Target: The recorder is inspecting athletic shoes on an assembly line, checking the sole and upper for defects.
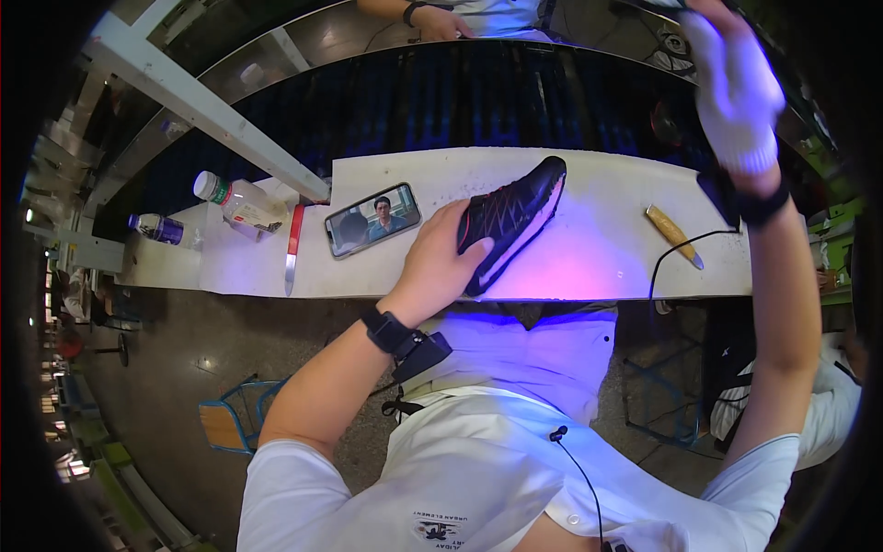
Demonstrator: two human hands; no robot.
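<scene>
A black shoe (511, 213) with red line patterns and a pinkish lower edge lies slantwise on the white-topped bench (589, 267), toe pointing away to the right. My bare left hand (440, 253) is closed round its heel end, thumb over the near side. High at the far right, my right hand (736, 97) wears a white glove with bare fingertips and is raised above the bench. Its fingers reach the picture's upper edge by a dark object, and their grip is hidden. Purple light falls on the shoe, glove and bench.
Left of the shoe lie a phone (372, 221) showing a video, a red-handled knife (293, 250) and two bottles (241, 204). A tan-handled tool (673, 235) and a black cable (655, 269) are at right. A dark conveyor (441, 101) runs behind; another person's hand (441, 23) is beyond.
</scene>
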